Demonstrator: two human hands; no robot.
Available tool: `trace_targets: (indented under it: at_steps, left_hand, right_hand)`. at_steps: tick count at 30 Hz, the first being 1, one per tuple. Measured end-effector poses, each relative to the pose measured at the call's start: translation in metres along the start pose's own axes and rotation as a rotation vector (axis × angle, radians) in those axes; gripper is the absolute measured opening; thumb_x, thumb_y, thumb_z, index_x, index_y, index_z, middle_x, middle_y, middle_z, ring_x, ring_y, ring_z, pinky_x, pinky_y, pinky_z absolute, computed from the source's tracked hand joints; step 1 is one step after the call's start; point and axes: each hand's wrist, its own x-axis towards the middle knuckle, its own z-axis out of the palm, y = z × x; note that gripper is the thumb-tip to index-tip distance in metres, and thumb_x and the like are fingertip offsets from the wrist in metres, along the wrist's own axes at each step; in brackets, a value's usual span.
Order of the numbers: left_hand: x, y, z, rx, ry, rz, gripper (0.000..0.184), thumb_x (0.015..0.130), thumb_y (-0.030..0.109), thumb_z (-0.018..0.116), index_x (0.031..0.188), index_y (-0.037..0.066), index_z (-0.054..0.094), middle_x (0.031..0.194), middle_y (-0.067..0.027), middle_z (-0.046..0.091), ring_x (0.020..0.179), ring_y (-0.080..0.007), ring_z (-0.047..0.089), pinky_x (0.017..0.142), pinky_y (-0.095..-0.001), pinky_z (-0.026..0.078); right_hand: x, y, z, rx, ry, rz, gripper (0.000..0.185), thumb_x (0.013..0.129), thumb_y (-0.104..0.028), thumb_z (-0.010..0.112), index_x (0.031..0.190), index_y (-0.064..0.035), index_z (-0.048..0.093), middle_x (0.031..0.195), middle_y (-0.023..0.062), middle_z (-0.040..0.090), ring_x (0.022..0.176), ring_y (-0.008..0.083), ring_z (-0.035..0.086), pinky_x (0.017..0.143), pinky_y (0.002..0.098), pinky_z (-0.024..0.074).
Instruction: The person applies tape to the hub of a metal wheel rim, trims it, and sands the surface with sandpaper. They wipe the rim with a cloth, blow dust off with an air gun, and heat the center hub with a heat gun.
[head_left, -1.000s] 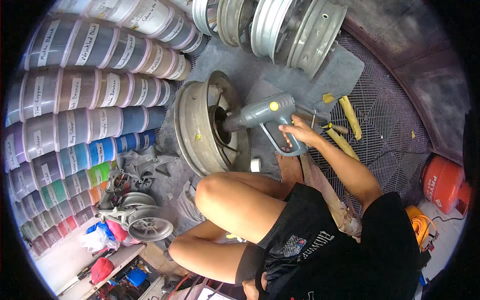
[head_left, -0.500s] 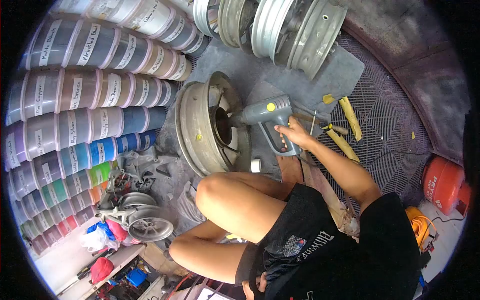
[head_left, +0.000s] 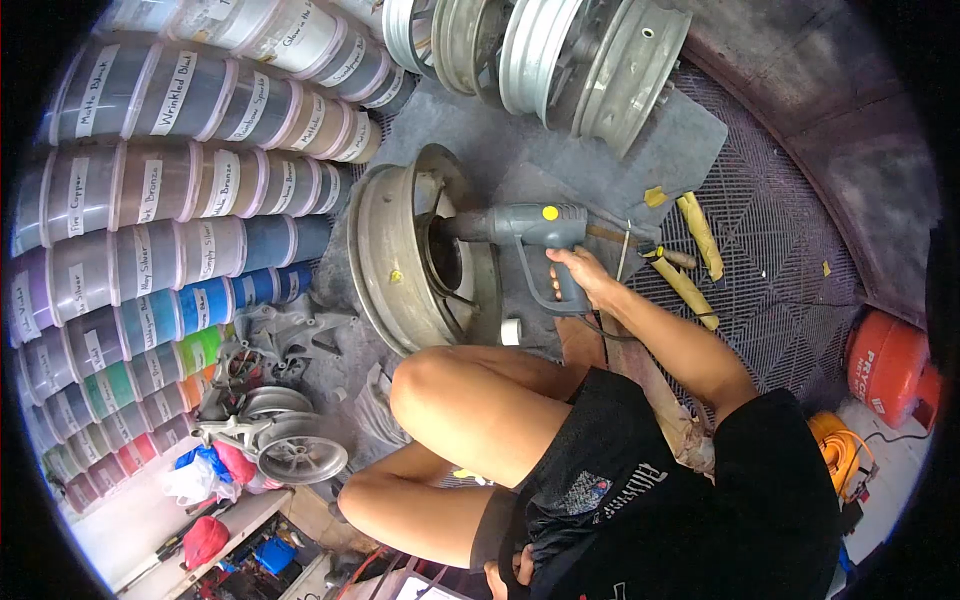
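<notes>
My right hand (head_left: 580,277) is closed round the handle of a grey heat gun (head_left: 535,226) with a yellow dot on its side. The gun's nozzle points into the dark hub (head_left: 447,258) of a bare metal wheel rim (head_left: 385,265), which stands upright on a grey mat; I cannot tell whether they touch. Low in the view, beside the dark shorts, only a little of my left hand (head_left: 508,575) shows, next to a dark strap; its fingers are mostly hidden. A small white roll (head_left: 511,331) lies near the rim's right lower edge.
Several metal rims (head_left: 545,60) stand at the top. Labelled tubs (head_left: 150,190) are stacked along the left. Yellow paper strips (head_left: 700,237) and a brush (head_left: 675,257) lie at right. An orange gas cylinder (head_left: 893,368) stands at far right. Cast wheels (head_left: 300,458) rest lower left.
My right hand has tilted the heat gun to nearly level and brought its nozzle left, further into the rim's hub. The rim and my left hand look about the same.
</notes>
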Motion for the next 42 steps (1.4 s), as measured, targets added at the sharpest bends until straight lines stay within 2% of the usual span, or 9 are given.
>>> trace_targets:
  at_steps: [6, 9, 15, 20, 21, 24, 26, 36, 42]
  left_hand:
    - [0.001, 0.005, -0.003, 0.041, -0.017, 0.02, 0.02, 0.089, 0.012, 0.066, 0.072, 0.002, 0.061, 0.06, -0.0122, 0.058, 0.051, -0.0259, 0.051, 0.049, -0.0405, 0.04]
    - [0.002, 0.007, -0.004, 0.064, -0.026, 0.029, 0.018, 0.089, 0.012, 0.065, 0.075, 0.002, 0.062, 0.062, -0.014, 0.059, 0.052, -0.0285, 0.053, 0.05, -0.0423, 0.041]
    - [0.004, 0.013, -0.007, 0.111, -0.046, 0.061, 0.015, 0.089, 0.013, 0.063, 0.08, 0.001, 0.064, 0.066, -0.0177, 0.061, 0.054, -0.0335, 0.055, 0.052, -0.0458, 0.043]
    - [0.01, 0.043, -0.018, 0.179, -0.086, 0.136, 0.015, 0.09, 0.014, 0.061, 0.085, 0.0, 0.065, 0.069, -0.0208, 0.062, 0.056, -0.0378, 0.057, 0.053, -0.0488, 0.045]
    - [0.012, 0.051, -0.021, 0.202, -0.152, 0.126, 0.015, 0.09, 0.014, 0.061, 0.085, 0.0, 0.065, 0.069, -0.0211, 0.062, 0.057, -0.0378, 0.057, 0.054, -0.0487, 0.044]
    - [-0.013, -0.018, -0.001, 0.361, -0.154, -0.038, 0.014, 0.089, 0.012, 0.061, 0.083, 0.0, 0.065, 0.069, -0.0217, 0.061, 0.058, -0.0369, 0.057, 0.054, -0.048, 0.045]
    - [-0.013, -0.022, 0.004, 0.391, -0.05, 0.059, 0.016, 0.09, 0.013, 0.061, 0.085, -0.001, 0.065, 0.07, -0.022, 0.062, 0.058, -0.0361, 0.057, 0.054, -0.0478, 0.044]
    - [0.015, 0.061, -0.027, 0.225, -0.154, 0.018, 0.021, 0.093, 0.017, 0.06, 0.092, -0.002, 0.067, 0.069, -0.0222, 0.063, 0.055, -0.035, 0.057, 0.052, -0.0469, 0.044]
    - [0.014, 0.071, -0.03, 0.255, -0.243, -0.137, 0.024, 0.094, 0.019, 0.06, 0.097, -0.003, 0.068, 0.067, -0.0219, 0.063, 0.051, -0.0345, 0.057, 0.05, -0.0461, 0.044]
  right_hand:
    - [0.004, 0.004, -0.005, 0.084, -0.016, 0.044, 0.028, 0.091, -0.035, 0.067, 0.096, -0.0096, 0.055, 0.08, 0.004, 0.058, 0.066, 0.0142, 0.057, 0.057, 0.0329, 0.0515]
    - [0.004, 0.004, -0.004, 0.134, -0.024, 0.051, 0.026, 0.09, -0.031, 0.068, 0.097, -0.0097, 0.054, 0.077, 0.0031, 0.057, 0.061, 0.013, 0.055, 0.052, 0.0293, 0.049]
    - [0.005, 0.002, -0.006, 0.117, -0.059, 0.074, 0.024, 0.091, -0.03, 0.068, 0.094, -0.0105, 0.054, 0.075, 0.0035, 0.057, 0.06, 0.0135, 0.055, 0.052, 0.0297, 0.0487]
    - [0.006, 0.001, -0.01, 0.072, -0.118, 0.078, 0.026, 0.091, -0.034, 0.065, 0.091, -0.0107, 0.054, 0.076, 0.0028, 0.057, 0.061, 0.0145, 0.055, 0.056, 0.0308, 0.0487]
    - [0.005, -0.001, -0.01, 0.065, -0.126, 0.079, 0.027, 0.091, -0.035, 0.065, 0.091, -0.0108, 0.054, 0.076, 0.0026, 0.057, 0.061, 0.0144, 0.055, 0.056, 0.0308, 0.0486]
    - [0.002, -0.004, -0.01, 0.04, -0.121, 0.077, 0.027, 0.091, -0.036, 0.065, 0.09, -0.011, 0.054, 0.076, 0.0019, 0.057, 0.061, 0.0142, 0.055, 0.057, 0.031, 0.0486]
    - [0.001, -0.005, -0.01, 0.058, -0.117, 0.095, 0.025, 0.092, -0.033, 0.065, 0.091, -0.0108, 0.055, 0.073, 0.0018, 0.057, 0.059, 0.0127, 0.055, 0.052, 0.0293, 0.0477]
    - [0.006, -0.021, -0.02, -0.079, -0.171, 0.061, 0.027, 0.093, -0.034, 0.064, 0.086, -0.01, 0.055, 0.071, 0.0017, 0.056, 0.057, 0.0126, 0.054, 0.049, 0.028, 0.0452]
    - [0.004, -0.035, -0.025, -0.111, -0.216, 0.075, 0.027, 0.093, -0.034, 0.064, 0.096, -0.0105, 0.052, 0.073, 0.0021, 0.055, 0.058, 0.0128, 0.054, 0.048, 0.0283, 0.0453]
